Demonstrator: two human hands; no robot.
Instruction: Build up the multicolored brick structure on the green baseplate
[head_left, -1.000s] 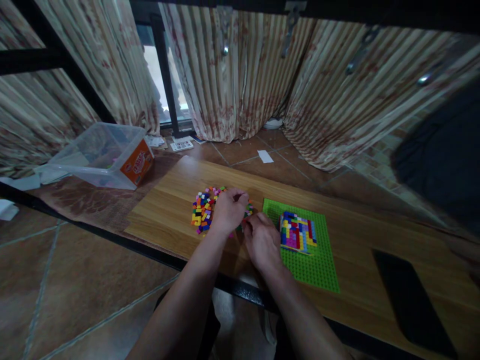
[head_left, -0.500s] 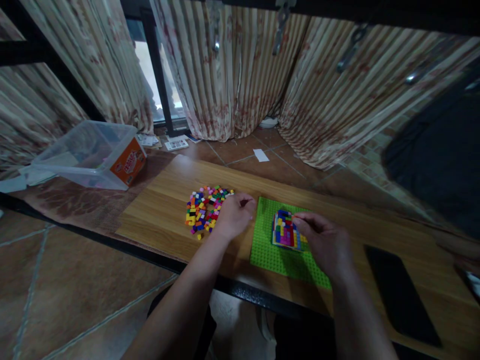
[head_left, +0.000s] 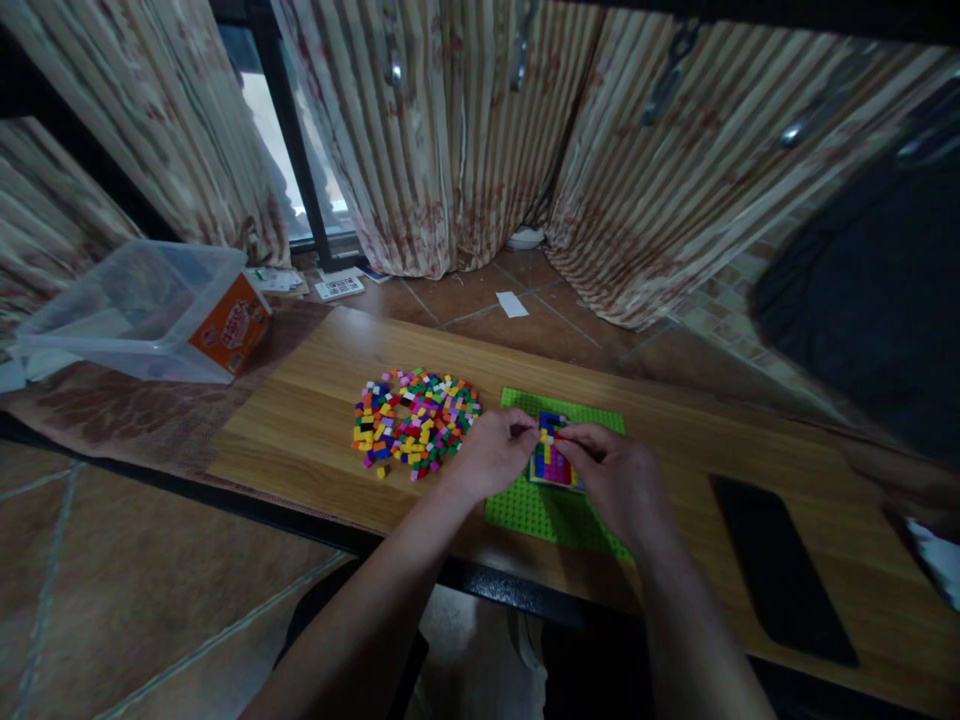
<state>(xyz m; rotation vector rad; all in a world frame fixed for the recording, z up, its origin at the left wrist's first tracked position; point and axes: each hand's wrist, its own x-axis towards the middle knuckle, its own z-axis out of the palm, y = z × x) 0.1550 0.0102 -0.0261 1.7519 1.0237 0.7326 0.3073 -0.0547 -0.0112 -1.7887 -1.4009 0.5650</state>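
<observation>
A small multicoloured brick build (head_left: 551, 462) rests on the green studded baseplate (head_left: 517, 510). At its left edge is my left hand (head_left: 499, 450), fingers pinched together; what they hold, if anything, is too small to make out. My right hand (head_left: 611, 475) reaches in from the other side, thumb and forefinger closed at the build's upper right. Whether a brick sits between those fingertips is hidden. Left of the baseplate lies a loose pile of small coloured bricks (head_left: 424, 430), close beside my left hand.
A clear plastic box (head_left: 127, 345) with an orange label stands at the far left. On the right of the wooden board (head_left: 292, 420) lies a dark flat slab (head_left: 780, 570). Striped curtains (head_left: 465, 150) hang behind, and a white paper (head_left: 512, 304) is on the tiled floor.
My left hand has moved right, from beside the brick pile to the build. My right hand stays at the build. The whole view has shifted slightly.
</observation>
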